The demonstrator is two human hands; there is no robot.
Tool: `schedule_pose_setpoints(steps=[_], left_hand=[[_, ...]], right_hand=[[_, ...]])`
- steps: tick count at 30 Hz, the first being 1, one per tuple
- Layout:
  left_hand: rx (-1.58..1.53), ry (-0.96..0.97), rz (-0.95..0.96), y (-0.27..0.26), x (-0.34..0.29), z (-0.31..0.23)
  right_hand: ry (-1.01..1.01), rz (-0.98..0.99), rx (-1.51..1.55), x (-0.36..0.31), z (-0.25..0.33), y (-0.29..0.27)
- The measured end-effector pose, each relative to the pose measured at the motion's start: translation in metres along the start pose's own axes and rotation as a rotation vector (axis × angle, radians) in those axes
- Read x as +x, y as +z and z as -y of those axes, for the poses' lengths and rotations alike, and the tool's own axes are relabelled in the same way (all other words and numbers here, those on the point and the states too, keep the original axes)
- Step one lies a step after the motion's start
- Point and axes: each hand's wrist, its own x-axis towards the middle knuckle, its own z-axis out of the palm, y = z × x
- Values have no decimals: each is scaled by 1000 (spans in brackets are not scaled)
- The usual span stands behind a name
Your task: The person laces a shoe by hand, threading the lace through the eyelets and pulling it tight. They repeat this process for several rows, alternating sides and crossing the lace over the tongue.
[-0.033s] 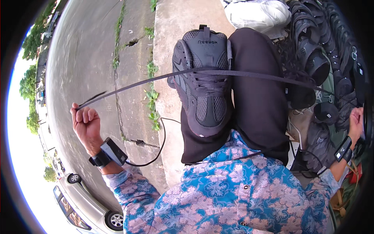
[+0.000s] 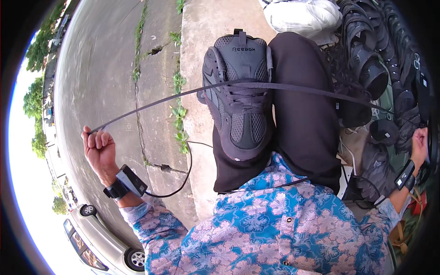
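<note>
A dark grey sneaker (image 2: 247, 114) lies on my left thigh, toe toward me and tongue standing up at the far end. Its lower lacing is threaded, and a long flat dark shoelace (image 2: 302, 87) stretches out to both sides from the upper eyelets. My left hand (image 2: 100, 149), out over the pavement, is closed with the lace's left part pinched in its fingers. At the far right rim my right hand (image 2: 418, 143) is closed too. The lace's right part runs tautly toward it, though its last stretch fades against dark shoes.
Rows of dark shoes (image 2: 366, 68) crowd my right side. Beyond my right knee sits a white plastic bag (image 2: 302, 18). Cables (image 2: 190, 169) trail from the devices on my wrists. Weeds (image 2: 178, 110) grow along the pavement crack; a parked car (image 2: 98, 238) stands at lower left.
My left hand has shifted very slightly, and the short loose lace tip above it no longer stands out. The right hand and the sneaker look nearly unchanged.
</note>
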Motion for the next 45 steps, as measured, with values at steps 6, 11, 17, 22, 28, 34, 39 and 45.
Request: schedule_pose_setpoints(steps=[6, 11, 17, 22, 28, 34, 39, 45], left_hand=[[160, 160, -168, -48, -14, -71], [252, 278, -345, -61, -29, -107], [357, 324, -464, -78, -41, -125], [401, 289, -470, -78, -61, -135], [436, 324, -675, -75, -47, -107], [477, 105, -298, -52, -35, -68], [606, -44, -99, -7, -30, -6], [873, -109, 89, 54, -34, 79]], right_hand=[[-68, 147, -318, -11, -37, -19], [-23, 156, -804, -59, -236, 60], [66, 883, -1311, -147, -425, 147], [-625, 1381, -1564, -178, -472, 187], [-818, 1582, -1705, -190, -485, 197], [-848, 1612, -1746, -190, -488, 202], [-789, 1686, -1737, -191, -493, 206], [-755, 1647, -1726, -195, -500, 204]])
